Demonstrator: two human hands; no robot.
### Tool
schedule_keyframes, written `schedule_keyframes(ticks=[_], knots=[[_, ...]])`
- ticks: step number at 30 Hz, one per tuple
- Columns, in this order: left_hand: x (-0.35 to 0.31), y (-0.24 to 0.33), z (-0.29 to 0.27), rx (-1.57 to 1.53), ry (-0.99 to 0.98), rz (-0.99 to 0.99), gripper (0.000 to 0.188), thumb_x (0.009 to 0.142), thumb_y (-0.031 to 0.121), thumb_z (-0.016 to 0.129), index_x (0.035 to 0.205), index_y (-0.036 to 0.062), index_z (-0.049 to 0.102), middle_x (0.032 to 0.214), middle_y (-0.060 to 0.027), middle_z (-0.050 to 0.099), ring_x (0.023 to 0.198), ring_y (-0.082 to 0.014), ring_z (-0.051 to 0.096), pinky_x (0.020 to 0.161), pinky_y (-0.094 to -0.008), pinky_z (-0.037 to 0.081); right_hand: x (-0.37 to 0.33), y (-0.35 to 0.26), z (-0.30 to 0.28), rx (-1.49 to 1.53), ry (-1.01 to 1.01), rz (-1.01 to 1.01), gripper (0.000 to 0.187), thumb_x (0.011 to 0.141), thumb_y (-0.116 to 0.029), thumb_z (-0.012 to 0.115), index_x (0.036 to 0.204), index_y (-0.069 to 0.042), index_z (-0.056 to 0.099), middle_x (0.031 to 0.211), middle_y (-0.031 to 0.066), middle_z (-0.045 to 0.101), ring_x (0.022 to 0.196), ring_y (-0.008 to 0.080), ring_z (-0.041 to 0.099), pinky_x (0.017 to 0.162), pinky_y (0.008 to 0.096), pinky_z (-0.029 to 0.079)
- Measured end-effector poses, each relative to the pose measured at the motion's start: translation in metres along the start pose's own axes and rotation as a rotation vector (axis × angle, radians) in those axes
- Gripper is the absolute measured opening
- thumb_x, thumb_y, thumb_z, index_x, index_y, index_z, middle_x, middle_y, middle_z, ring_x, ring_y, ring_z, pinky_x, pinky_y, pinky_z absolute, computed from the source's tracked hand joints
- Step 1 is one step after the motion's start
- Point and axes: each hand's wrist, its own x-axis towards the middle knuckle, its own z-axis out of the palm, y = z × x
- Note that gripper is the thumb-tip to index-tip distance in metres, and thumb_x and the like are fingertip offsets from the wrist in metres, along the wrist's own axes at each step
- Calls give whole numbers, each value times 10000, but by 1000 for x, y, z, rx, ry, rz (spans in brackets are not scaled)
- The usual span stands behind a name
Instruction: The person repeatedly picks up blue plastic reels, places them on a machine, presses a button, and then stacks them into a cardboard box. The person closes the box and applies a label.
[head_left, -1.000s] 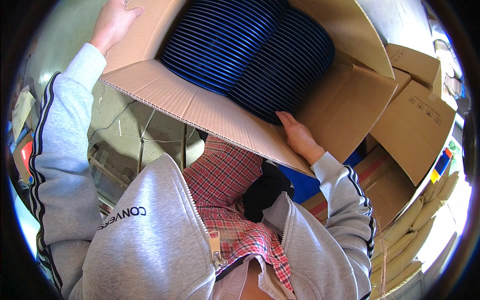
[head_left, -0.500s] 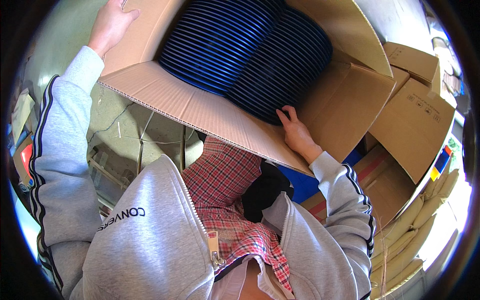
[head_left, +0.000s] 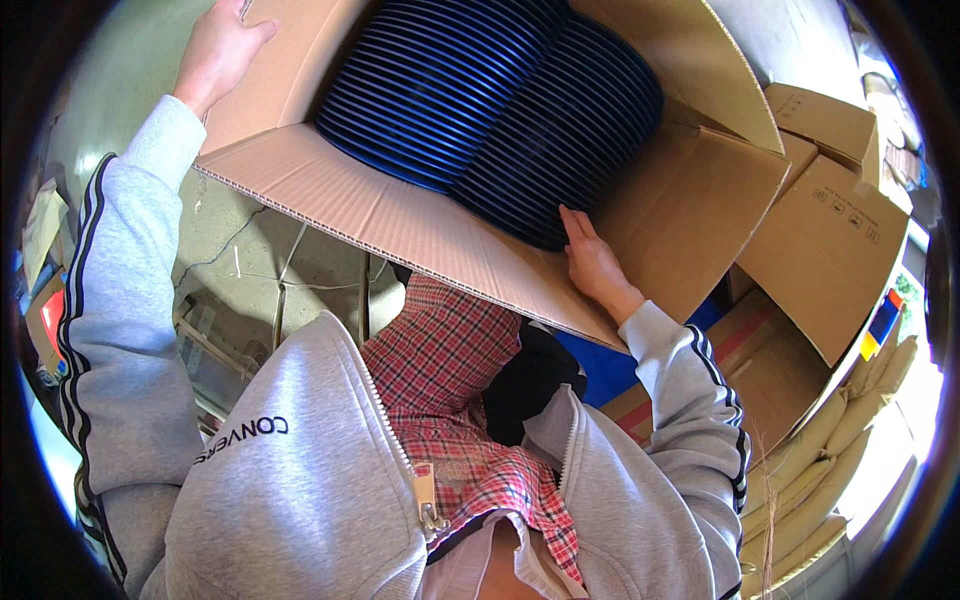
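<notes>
Brown corrugated cardboard forms the open box (head_left: 705, 70) at the far side of the scene, its flaps spread and its mouth facing the wearer. Inside lie the dark blue ridged discs (head_left: 430, 100), packed in two rows side by side. The seam between the rows runs from near to far, leaning right, and each row's long axis follows it, while the thin rims cross from left to right.

The right hand (head_left: 597, 262) is nearer to the discs. It rests over the near flap (head_left: 390, 210), and its fingertips reach the near end of the right row; from there the stack extends away to the far side and left. That grip is released, with fingers extended rather than curled around a disc; whether they press on the rims, I cannot tell.

The left hand (head_left: 215, 55) is at the far left, well apart from the discs, which lie to its right. Its grip grasps the left flap (head_left: 265, 85) at the edge, thumb over the inner face, though the other fingertips are out of sight.

Right of the box stand other cartons (head_left: 845, 220), with tan sacks (head_left: 835, 460) nearer the wearer.
</notes>
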Motion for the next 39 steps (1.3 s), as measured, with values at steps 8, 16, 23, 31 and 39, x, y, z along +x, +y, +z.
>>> schedule_keyframes(ticks=[8, 16, 23, 31, 39], knots=[[1, -1, 0, 2, -18, 5, 346, 884, 195, 682, 1140, -36, 665, 960, -146, 745, 836, -202, 702, 792, -340, 525, 5, -16, -16, 38, -71, 175, 667, 787, 114, 573, 1432, 7, 442, 1469, 184, 347, 1056, 442, 623, 893, 464, 548], [-1, 0, -1, -44, -20, 5, 347, 889, 188, 678, 1153, -37, 660, 969, -139, 743, 855, -187, 700, 804, -333, 524, 4, -4, -6, 63, 39, 75, 650, 823, 91, 572, 1444, 2, 403, 1470, 200, 357, 1084, 447, 612, 903, 461, 544], [1, 2, -1, -18, -41, 2, 332, 892, 153, 670, 1159, -43, 657, 973, -126, 743, 849, -178, 695, 806, -326, 526, 6, 0, -3, 84, 101, 75, 668, 857, 64, 564, 1479, 0, 330, 1451, 217, 384, 1096, 464, 595, 907, 474, 537], [1, 0, 1, -107, -54, -33, 320, 897, 141, 664, 1161, -40, 657, 974, -123, 743, 836, -165, 693, 792, -319, 528, 8, -6, -12, 67, 79, 137, 629, 845, 74, 578, 1446, -9, 411, 1454, 200, 366, 1077, 445, 607, 874, 467, 550], [0, 3, -1, -54, -47, -53, 342, 892, 159, 672, 1169, -40, 652, 969, -127, 744, 822, -166, 690, 787, -325, 527, 11, -3, -11, 98, 77, 142, 607, 868, 53, 562, 1449, -17, 404, 1525, 204, 309, 1123, 463, 589, 927, 491, 527]])
